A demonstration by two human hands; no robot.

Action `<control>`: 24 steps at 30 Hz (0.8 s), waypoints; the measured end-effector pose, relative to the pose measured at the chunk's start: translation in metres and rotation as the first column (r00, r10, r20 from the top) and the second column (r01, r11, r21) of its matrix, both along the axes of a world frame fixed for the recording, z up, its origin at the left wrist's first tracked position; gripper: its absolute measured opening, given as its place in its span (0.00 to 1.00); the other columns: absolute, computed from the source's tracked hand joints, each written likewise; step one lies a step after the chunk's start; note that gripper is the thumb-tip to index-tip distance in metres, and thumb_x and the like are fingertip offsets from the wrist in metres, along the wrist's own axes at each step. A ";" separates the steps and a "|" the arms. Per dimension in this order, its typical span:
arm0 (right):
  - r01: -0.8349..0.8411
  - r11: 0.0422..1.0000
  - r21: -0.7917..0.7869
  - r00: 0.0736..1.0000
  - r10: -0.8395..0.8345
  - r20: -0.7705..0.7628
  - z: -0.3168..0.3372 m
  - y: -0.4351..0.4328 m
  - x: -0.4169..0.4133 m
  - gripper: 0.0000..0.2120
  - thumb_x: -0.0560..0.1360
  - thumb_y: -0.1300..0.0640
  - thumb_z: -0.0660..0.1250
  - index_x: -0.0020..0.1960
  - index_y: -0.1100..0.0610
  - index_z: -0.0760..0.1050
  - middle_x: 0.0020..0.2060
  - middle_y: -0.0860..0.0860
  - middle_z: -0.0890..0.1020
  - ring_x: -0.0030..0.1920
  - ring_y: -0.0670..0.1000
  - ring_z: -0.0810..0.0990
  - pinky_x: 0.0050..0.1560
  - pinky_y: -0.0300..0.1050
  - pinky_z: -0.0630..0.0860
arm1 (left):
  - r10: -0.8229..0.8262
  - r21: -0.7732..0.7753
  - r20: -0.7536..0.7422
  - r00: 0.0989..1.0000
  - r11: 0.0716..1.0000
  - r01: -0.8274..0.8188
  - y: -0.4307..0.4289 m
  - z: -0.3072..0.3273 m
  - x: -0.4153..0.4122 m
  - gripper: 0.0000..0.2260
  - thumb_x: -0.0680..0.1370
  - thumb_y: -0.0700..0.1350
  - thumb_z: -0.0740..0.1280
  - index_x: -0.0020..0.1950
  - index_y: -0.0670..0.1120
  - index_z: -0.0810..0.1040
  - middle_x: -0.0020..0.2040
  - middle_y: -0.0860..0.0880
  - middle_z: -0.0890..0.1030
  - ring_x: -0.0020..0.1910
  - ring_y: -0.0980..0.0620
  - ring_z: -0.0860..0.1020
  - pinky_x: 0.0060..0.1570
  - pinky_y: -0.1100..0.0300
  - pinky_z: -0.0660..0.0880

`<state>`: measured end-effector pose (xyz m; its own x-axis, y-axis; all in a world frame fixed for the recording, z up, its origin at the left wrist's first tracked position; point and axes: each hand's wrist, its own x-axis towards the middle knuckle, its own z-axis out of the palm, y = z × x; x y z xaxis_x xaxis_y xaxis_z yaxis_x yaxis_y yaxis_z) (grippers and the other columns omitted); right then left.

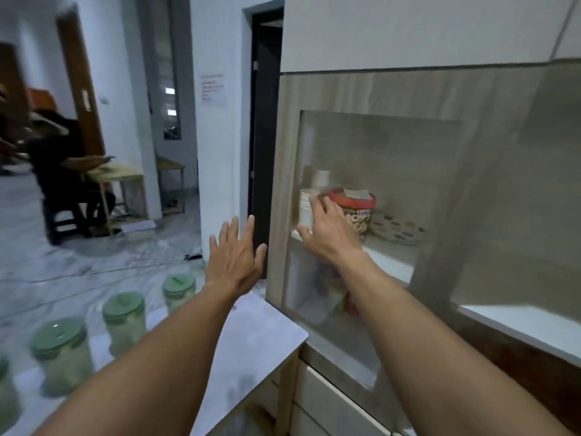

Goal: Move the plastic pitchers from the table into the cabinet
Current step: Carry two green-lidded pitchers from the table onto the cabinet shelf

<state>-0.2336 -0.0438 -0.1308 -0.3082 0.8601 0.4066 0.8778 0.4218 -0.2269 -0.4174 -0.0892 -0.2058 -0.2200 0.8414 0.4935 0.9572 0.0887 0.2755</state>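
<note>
On the pale table (261,335) we see clear pitchers (124,322) with green lids — below our left hand (234,259), fingers spread, empty; right hand (330,231) open against the cabinet (371,96) glass.

a: far left of the frame?
b: seated person in dark clothes (59,171), blurred, beside a small wooden table (125,180).

a: centre?
b: dark doorway (264,121), white wall with a red-lettered notice (213,89), unreadable.

a: middle right?
b: red-lidded tub (358,209), white cup stack (306,209), spotted dish (397,232).
</note>
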 end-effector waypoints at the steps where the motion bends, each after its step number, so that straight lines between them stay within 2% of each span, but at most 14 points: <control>1: -0.029 0.999 -0.018 1.000 0.029 0.005 -0.010 0.013 -0.015 0.35 0.80 0.44 0.58 0.82 0.53 0.50 0.80 0.60 0.56 0.80 0.59 0.53 0.76 0.66 0.54 | 0.040 -0.012 0.006 0.999 0.999 -0.040 0.006 -0.010 -0.013 0.30 0.81 0.59 0.50 0.81 0.50 0.48 0.80 0.41 0.53 0.79 0.41 0.52 0.75 0.40 0.52; 9: -0.243 0.958 -0.152 0.970 0.244 -0.011 -0.096 0.126 -0.121 0.33 0.81 0.46 0.58 0.81 0.55 0.50 0.80 0.61 0.56 0.80 0.59 0.53 0.76 0.64 0.54 | 0.280 -0.123 0.106 0.954 0.956 -0.267 0.067 -0.092 -0.097 0.30 0.81 0.59 0.53 0.80 0.48 0.52 0.79 0.42 0.57 0.78 0.41 0.56 0.73 0.42 0.57; 12: -0.310 0.933 -0.184 0.950 0.312 -0.019 -0.129 0.168 -0.154 0.32 0.82 0.48 0.58 0.81 0.56 0.51 0.79 0.60 0.57 0.79 0.59 0.54 0.76 0.63 0.54 | 0.352 -0.166 0.185 0.917 0.931 -0.324 0.093 -0.123 -0.115 0.30 0.81 0.58 0.54 0.80 0.47 0.53 0.78 0.42 0.60 0.76 0.41 0.58 0.73 0.44 0.59; 17: -0.387 0.896 -0.216 0.918 0.397 0.006 -0.197 0.221 -0.198 0.30 0.81 0.51 0.59 0.80 0.57 0.55 0.75 0.59 0.63 0.76 0.60 0.60 0.74 0.58 0.60 | 0.509 -0.259 0.258 0.821 0.856 -0.448 0.126 -0.179 -0.132 0.28 0.80 0.56 0.58 0.78 0.46 0.59 0.73 0.41 0.66 0.69 0.39 0.66 0.65 0.44 0.67; 21: -0.411 0.862 -0.296 0.907 0.420 -0.036 -0.254 0.254 -0.230 0.31 0.79 0.51 0.61 0.79 0.56 0.56 0.76 0.58 0.64 0.75 0.60 0.63 0.73 0.57 0.63 | 0.618 -0.314 0.413 0.669 0.786 -0.533 0.148 -0.224 -0.143 0.28 0.79 0.56 0.61 0.75 0.43 0.62 0.69 0.39 0.69 0.65 0.37 0.70 0.61 0.43 0.69; 23: -0.412 0.842 -0.348 0.908 0.411 -0.079 -0.277 0.266 -0.242 0.33 0.79 0.52 0.64 0.79 0.56 0.56 0.76 0.57 0.63 0.75 0.59 0.63 0.73 0.56 0.64 | 0.651 -0.341 0.538 0.536 0.749 -0.568 0.159 -0.239 -0.148 0.30 0.77 0.55 0.65 0.74 0.42 0.62 0.69 0.38 0.69 0.66 0.36 0.70 0.60 0.43 0.70; 24: -0.407 0.834 -0.372 0.911 0.397 -0.109 -0.289 0.271 -0.248 0.33 0.78 0.53 0.65 0.79 0.56 0.55 0.76 0.57 0.63 0.75 0.59 0.63 0.73 0.55 0.65 | 0.652 -0.348 0.616 0.442 0.728 -0.590 0.166 -0.246 -0.151 0.31 0.76 0.55 0.67 0.73 0.42 0.62 0.69 0.39 0.69 0.66 0.37 0.69 0.60 0.43 0.70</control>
